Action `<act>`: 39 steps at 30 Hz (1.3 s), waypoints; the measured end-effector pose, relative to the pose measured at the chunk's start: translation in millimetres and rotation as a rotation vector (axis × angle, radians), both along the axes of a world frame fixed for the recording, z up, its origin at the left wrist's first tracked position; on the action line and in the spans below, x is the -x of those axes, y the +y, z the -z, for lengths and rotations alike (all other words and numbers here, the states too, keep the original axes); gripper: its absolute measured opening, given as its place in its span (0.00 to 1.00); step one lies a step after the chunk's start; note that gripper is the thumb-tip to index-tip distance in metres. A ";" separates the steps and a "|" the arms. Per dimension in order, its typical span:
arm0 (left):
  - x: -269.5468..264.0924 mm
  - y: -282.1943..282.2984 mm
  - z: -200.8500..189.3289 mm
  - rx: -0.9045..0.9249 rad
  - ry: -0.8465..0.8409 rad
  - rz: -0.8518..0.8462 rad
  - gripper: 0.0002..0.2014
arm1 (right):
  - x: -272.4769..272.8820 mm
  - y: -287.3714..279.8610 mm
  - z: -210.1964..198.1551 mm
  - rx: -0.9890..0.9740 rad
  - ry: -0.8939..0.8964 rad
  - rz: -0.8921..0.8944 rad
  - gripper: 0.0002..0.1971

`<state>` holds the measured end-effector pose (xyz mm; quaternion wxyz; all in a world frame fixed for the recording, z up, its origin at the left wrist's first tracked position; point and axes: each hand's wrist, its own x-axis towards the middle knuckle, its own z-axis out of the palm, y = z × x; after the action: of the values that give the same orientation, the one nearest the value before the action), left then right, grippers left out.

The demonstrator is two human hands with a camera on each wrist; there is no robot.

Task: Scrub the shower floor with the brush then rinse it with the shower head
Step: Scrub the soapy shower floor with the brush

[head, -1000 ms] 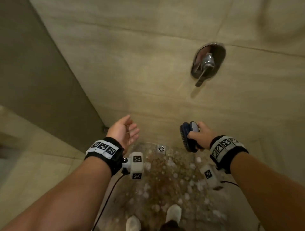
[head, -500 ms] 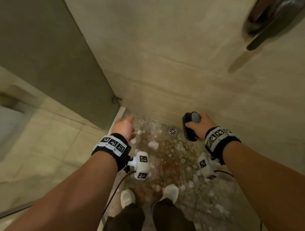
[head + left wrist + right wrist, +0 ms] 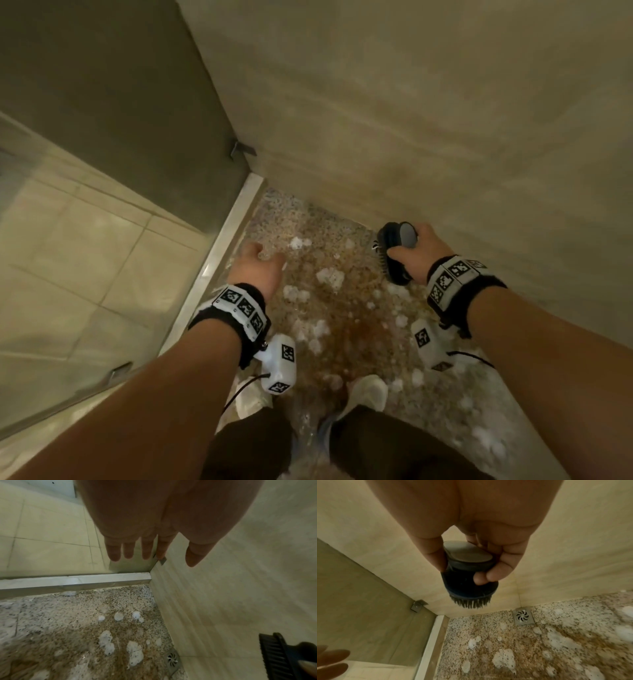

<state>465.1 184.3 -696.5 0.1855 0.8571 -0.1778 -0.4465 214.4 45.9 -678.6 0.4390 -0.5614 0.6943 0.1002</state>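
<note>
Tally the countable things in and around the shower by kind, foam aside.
Hands: 2, left hand and right hand
Brush: 1
Floor drain: 1
Shoes: 2, and
Glass clips: 2, and
Total: 8

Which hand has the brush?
The right hand: its fingers curl round the dark brush. The left hand is spread flat, holding nothing.

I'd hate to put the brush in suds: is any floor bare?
Bare speckled floor lies in the corner between the metal threshold and the wall. Foam patches crowd the middle, and the drain sits by the wall.
</note>
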 end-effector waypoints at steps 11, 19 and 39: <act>-8.2 11.0 193.0 -0.073 0.071 -0.106 0.40 | -34.6 -1.6 190.7 0.025 0.012 0.000 0.31; -33.7 1.6 326.2 -0.176 0.011 -0.006 0.43 | -70.5 -21.8 329.5 0.082 0.024 -0.096 0.34; -42.5 -15.4 462.8 -0.429 -0.044 0.108 0.49 | -168.7 -18.0 466.4 0.253 -0.080 -0.414 0.38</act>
<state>507.5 168.9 -1159.3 -0.0293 0.8758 -0.1284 -0.4644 383.2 27.9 -1145.0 0.3622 -0.7458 0.5537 0.0779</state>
